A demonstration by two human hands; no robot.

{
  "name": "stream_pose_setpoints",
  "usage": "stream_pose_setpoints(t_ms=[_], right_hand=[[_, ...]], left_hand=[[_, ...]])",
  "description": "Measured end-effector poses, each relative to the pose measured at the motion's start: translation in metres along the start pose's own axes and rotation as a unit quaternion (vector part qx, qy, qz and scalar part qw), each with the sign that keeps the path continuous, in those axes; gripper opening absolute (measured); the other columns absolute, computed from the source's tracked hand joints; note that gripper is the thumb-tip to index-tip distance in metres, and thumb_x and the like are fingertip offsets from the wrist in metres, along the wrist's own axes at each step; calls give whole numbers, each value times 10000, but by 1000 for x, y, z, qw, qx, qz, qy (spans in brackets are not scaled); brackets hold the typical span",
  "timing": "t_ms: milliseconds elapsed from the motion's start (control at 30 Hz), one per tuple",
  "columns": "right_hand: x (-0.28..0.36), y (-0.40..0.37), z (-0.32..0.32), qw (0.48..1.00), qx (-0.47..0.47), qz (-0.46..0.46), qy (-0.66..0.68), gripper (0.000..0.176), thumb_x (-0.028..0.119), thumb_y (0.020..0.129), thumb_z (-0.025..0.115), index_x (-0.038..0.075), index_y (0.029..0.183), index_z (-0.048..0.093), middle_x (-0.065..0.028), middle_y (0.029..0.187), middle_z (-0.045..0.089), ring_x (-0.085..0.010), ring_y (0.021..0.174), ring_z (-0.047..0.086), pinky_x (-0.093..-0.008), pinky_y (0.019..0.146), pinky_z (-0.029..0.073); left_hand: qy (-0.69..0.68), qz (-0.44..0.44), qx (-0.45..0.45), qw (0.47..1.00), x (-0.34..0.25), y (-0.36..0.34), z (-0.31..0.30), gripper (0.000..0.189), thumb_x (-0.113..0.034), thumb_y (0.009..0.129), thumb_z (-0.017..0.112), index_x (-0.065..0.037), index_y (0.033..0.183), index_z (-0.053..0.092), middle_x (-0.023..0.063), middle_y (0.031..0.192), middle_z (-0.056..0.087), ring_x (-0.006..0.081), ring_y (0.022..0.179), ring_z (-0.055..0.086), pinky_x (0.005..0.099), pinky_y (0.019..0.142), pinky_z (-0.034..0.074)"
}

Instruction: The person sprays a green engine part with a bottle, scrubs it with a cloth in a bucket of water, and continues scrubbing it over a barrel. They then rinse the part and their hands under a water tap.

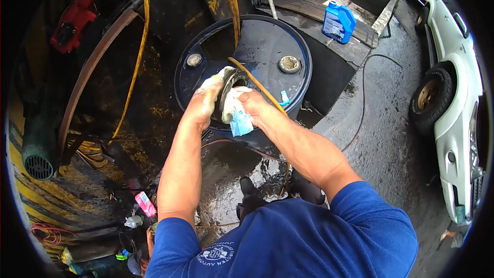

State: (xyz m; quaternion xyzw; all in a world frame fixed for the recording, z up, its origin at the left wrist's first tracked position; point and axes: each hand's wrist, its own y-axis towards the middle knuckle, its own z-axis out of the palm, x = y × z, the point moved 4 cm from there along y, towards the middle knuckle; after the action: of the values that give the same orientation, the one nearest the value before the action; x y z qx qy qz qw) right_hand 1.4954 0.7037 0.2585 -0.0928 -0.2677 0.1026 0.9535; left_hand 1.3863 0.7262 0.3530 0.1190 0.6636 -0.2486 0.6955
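Observation:
My left hand (202,104) grips the left side of a dark, ring-shaped metal part (230,85), tilted nearly on edge, with whitish foam on the fingers. On the part's right side, my right hand (250,104) is closed round a foamy blue and white cloth or packet (241,122) and presses it near the part's opening. Both hands are over the front of a dark blue drum (267,41). A yellow hose (260,86) runs across the drum top, behind the part and my right wrist. Foam hides some fingertips.
A blue jug (338,22) stands on a ledge beyond the drum. At right is a white vehicle (453,87). Red equipment (74,23) and a curved rusty bar (95,67) are at left. The floor (226,175) looks wet. A person's head shows at bottom left.

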Motion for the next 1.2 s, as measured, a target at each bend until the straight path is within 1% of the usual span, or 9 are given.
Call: stream_pose_setpoints(t_ms=[167,300,400,433,500,533,633,900,1200], right_hand=[[-8,-17,15,961,-91,-97,-242,276,-31,798,564,-41,1063,640,-160,961,689,-286,875,694,-399,761,563],[14,-31,35,554,-81,-221,-798,278,58,766,605,56,1031,690,-216,1016,692,-370,957,667,-412,856,527],[18,-23,40,702,-140,-124,-687,272,46,777,591,17,1031,682,-208,951,702,-344,908,683,-405,802,537],[7,-6,28,905,-161,-104,-379,274,29,789,561,-22,1036,669,-187,940,703,-305,865,684,-392,758,538],[2,-2,27,953,-168,-130,-216,263,24,801,539,-42,1023,663,-170,949,695,-270,851,675,-372,737,534],[-12,15,6,927,-142,-154,-312,273,24,792,552,-38,1036,657,-185,985,695,-289,903,678,-376,787,532],[11,-28,42,566,-79,-126,-811,365,81,773,599,68,1133,655,-166,1164,657,-329,1073,637,-411,945,501],[29,-17,-53,597,-94,-279,-747,362,154,805,612,124,1163,658,-149,1193,646,-327,1101,620,-406,940,507],[37,-28,-11,627,-143,-253,-723,352,176,794,617,119,1138,666,-140,1150,657,-334,1074,629,-401,935,506]], left_hand=[[393,73,-116,909,-12,22,-1,394,-257,804,780,-14,1095,675,121,984,727,166,885,678,308,796,514],[390,32,-59,918,-12,55,-8,509,-449,769,764,-55,1084,695,170,1046,717,291,983,691,361,813,524],[380,39,-51,923,1,73,-20,489,-436,793,743,-54,1095,700,173,1054,712,291,999,685,356,833,519],[436,81,-15,896,-12,62,-12,455,-423,821,716,-72,1110,704,166,1073,707,295,1028,673,353,857,511],[402,93,-27,910,-6,67,-16,436,-419,837,699,-90,1124,706,158,1085,705,301,1043,665,353,869,505],[407,87,-14,909,-13,62,-13,455,-416,825,713,-61,1108,700,163,1080,706,295,1034,668,356,864,506],[380,24,-31,924,-8,70,-21,463,-408,822,721,-31,1089,692,177,1066,705,291,1025,669,361,866,504],[333,283,-158,885,41,-1,-31,518,-114,759,778,21,1179,506,216,1111,667,301,1023,665,397,876,509],[437,166,-195,862,-6,30,-21,441,-119,699,691,14,1107,593,225,1006,698,354,980,681,406,869,531]])
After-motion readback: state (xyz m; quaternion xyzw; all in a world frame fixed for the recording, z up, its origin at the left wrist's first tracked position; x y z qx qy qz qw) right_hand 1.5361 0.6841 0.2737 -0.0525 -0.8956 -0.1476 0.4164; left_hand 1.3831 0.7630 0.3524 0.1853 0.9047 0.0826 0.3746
